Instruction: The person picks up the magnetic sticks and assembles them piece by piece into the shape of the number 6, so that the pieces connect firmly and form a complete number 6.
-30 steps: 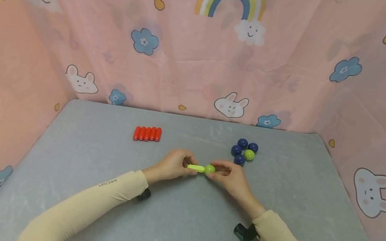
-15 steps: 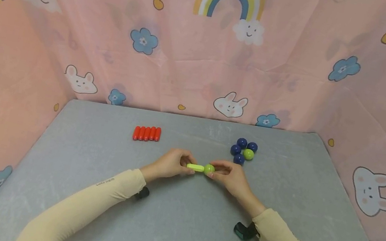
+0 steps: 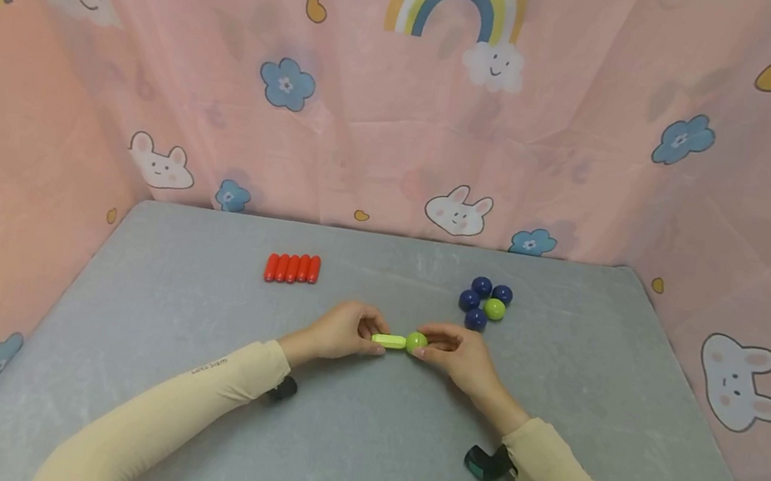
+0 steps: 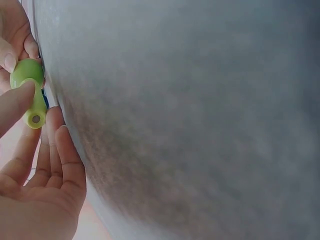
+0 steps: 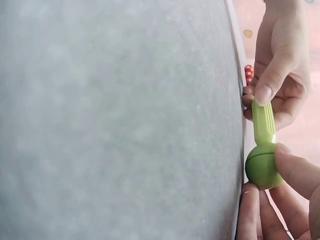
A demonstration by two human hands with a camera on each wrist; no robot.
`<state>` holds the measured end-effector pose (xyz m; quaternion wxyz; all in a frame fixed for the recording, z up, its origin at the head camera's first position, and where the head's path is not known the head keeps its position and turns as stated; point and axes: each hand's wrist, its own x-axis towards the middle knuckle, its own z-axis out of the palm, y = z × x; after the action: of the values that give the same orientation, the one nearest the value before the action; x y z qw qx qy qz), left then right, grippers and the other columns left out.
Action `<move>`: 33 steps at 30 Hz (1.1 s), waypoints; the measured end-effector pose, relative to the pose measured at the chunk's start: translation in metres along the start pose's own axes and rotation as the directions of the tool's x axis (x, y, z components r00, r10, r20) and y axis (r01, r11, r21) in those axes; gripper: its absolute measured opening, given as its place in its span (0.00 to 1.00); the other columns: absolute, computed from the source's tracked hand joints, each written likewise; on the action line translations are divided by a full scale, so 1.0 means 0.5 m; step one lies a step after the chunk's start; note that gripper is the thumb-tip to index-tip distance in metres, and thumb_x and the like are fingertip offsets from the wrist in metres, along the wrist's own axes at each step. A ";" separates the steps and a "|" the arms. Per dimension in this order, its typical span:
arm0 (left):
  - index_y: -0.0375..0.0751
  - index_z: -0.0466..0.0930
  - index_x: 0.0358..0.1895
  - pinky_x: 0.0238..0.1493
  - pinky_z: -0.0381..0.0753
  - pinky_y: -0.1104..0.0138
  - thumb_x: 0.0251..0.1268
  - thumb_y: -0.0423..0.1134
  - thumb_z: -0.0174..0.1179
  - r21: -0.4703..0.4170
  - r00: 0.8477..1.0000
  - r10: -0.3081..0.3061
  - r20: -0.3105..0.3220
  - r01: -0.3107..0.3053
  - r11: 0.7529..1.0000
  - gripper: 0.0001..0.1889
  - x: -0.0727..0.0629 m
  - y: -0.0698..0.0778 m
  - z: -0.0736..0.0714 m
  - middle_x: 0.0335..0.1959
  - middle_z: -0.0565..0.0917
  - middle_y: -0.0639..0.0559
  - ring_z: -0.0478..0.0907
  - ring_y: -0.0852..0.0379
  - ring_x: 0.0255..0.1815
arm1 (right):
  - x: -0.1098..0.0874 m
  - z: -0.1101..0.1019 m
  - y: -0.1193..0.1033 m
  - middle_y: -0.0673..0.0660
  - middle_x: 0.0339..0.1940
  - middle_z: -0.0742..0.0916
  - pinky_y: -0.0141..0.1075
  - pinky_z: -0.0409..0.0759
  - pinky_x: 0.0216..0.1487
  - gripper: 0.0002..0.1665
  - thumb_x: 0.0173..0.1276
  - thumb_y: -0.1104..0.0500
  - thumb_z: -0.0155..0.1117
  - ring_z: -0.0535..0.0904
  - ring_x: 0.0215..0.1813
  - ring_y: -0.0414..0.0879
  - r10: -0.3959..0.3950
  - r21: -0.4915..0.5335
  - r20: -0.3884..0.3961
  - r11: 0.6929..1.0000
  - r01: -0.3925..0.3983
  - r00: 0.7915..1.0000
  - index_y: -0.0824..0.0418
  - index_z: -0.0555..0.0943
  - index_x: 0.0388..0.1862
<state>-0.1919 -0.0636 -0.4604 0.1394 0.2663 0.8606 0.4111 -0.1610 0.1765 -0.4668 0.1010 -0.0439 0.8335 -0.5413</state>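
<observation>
My left hand (image 3: 341, 330) pinches a yellow-green ribbed rod (image 3: 388, 342) between thumb and fingers near its outer end. In the left wrist view a round hole shows in that end of the rod (image 4: 36, 111). A green ball (image 3: 416, 343) sits against the rod's other end, in line with it. My right hand (image 3: 463, 358) holds this ball by thumb and fingertips from the right. From the right wrist view, a seam line runs around the ball (image 5: 264, 167), and the rod (image 5: 263, 122) meets it directly.
Several red rods (image 3: 293, 268) lie side by side on the grey table (image 3: 352, 454) at back left. At back right, several dark blue balls (image 3: 470, 300) cluster with another green ball (image 3: 494, 309), just beyond my right hand. A patterned pink cloth (image 3: 370, 146) hangs behind the table.
Both hands have shifted very slightly nearer to me with the rod and ball between them. The grips look the same, and the red rods and ball cluster stay put.
</observation>
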 end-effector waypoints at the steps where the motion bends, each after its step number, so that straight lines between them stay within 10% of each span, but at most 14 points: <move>1: 0.39 0.85 0.43 0.37 0.77 0.75 0.57 0.34 0.72 -0.003 1.000 0.001 0.002 -0.001 1.000 0.11 0.000 -0.001 0.000 0.36 0.86 0.48 0.77 0.64 0.34 | -0.001 0.000 0.001 0.67 0.50 0.88 0.25 0.80 0.40 0.22 0.62 0.62 0.72 0.86 0.46 0.49 -0.004 -0.003 -0.004 1.000 0.004 1.000 0.67 0.83 0.55; 33: 0.38 0.85 0.43 0.37 0.77 0.76 0.57 0.34 0.71 -0.010 1.000 0.005 0.020 -0.005 1.000 0.11 0.004 -0.002 -0.001 0.36 0.86 0.47 0.76 0.65 0.34 | -0.005 0.002 0.008 0.63 0.47 0.89 0.27 0.81 0.40 0.22 0.59 0.60 0.75 0.83 0.40 0.40 -0.012 -0.009 -0.003 1.000 0.012 1.000 0.63 0.84 0.53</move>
<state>-0.1943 -0.0634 -0.4610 0.1484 0.2719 0.8565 0.4128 -0.1582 0.1776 -0.4706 0.0964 -0.0485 0.8358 -0.5383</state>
